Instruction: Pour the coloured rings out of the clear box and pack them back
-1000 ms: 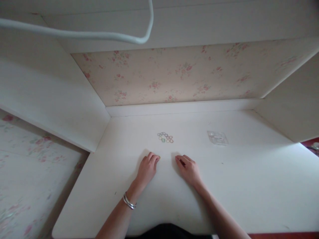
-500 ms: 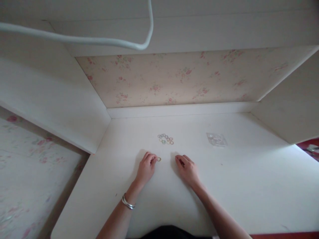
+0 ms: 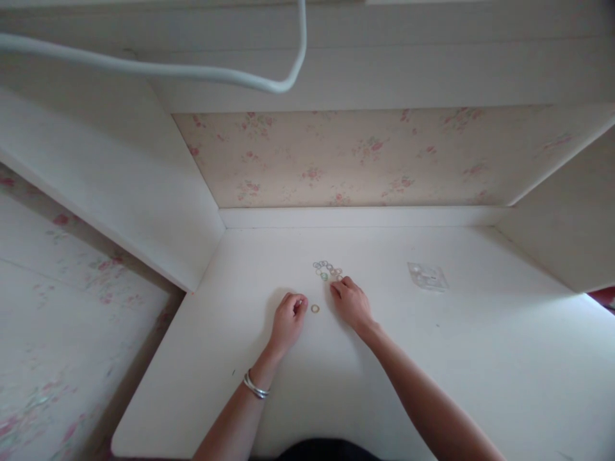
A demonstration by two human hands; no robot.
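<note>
The clear packet (image 3: 427,277) sits on the right side of the white table (image 3: 500,365), and it is too blurry to read. The left hand (image 3: 289,318) is curled up, with its thumb and finger close together. I cannot tell if they pinch anything. One yellow ring (image 3: 315,312) lies flat on the table, just beside those fingers. Half a second ago, the left fingers were touching that ring. The right hand (image 3: 352,304) has moved up to the bunch of small rings (image 3: 325,276). Its fingers are bent over the near edge, and I cannot tell if they hold one.
</note>
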